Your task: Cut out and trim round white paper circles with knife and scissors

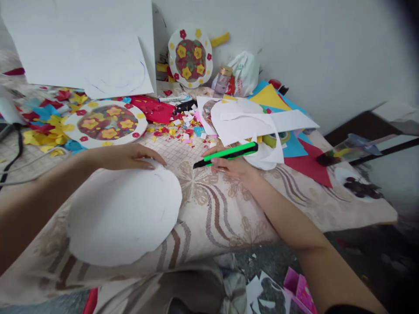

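A white round piece (pixel 124 218), card or foam board with a slightly uneven edge, lies flat on the patterned tablecloth in front of me. My left hand (pixel 134 157) rests over its far edge, palm down, thumb and fingers apart and loosely bent. To the right of the round piece, my right hand (pixel 229 165) grips a green and black utility knife (pixel 234 151) just above the cloth. The knife's dark tip points left, away from the white piece. Whether its blade is extended I cannot tell.
Behind my hands lie a flower-decorated plate (pixel 73 126), coloured paper scraps (pixel 183 126) and white offcuts (pixel 262 124). A similar decorated plate (pixel 172 43) leans on the wall beside a jar (pixel 223 80). White boards (pixel 88 56) stand back left. Cut scraps (pixel 257 290) lie on the floor.
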Motion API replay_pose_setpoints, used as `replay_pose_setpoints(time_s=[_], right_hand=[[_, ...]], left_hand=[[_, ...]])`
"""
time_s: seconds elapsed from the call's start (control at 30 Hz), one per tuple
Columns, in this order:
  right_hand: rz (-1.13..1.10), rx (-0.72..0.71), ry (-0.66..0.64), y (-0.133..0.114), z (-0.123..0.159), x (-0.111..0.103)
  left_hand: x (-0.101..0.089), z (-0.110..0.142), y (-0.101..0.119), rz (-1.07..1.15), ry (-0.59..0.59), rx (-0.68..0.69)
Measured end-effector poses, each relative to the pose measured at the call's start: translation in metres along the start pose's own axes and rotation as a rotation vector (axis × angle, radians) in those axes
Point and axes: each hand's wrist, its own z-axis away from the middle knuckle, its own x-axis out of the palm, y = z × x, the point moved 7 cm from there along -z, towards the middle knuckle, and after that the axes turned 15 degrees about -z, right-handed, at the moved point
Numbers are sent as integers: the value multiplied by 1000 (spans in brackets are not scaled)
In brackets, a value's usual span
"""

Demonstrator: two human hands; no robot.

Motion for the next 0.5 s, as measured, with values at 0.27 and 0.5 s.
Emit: replay_pose_setpoints(time_s=[0.27,0.5], right_hand=[[260,-23,-315,2,8,26],[288,16,-523,16,16,56]], left_hand=[[13,-26,18,-394,164,114],[66,0,35,-496,49,-61]])
